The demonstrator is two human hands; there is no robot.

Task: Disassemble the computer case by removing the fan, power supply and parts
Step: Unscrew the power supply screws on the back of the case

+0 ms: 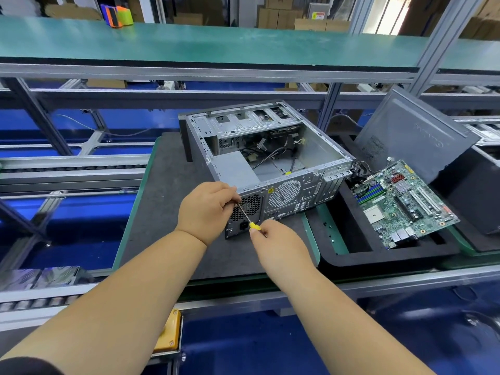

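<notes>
An open grey computer case lies on its side on a dark mat, rear panel facing me. The grey power supply sits in its near left corner, with loose cables beside it. My right hand grips the yellow handle of a screwdriver. Its thin shaft slants up and left to the upper left of the rear grille. My left hand pinches the shaft near the tip, against the case's rear edge.
A green motherboard lies in a black foam tray to the right. The removed side panel leans behind it. A roller conveyor runs on the left, a green shelf overhead, a yellow box below the bench edge.
</notes>
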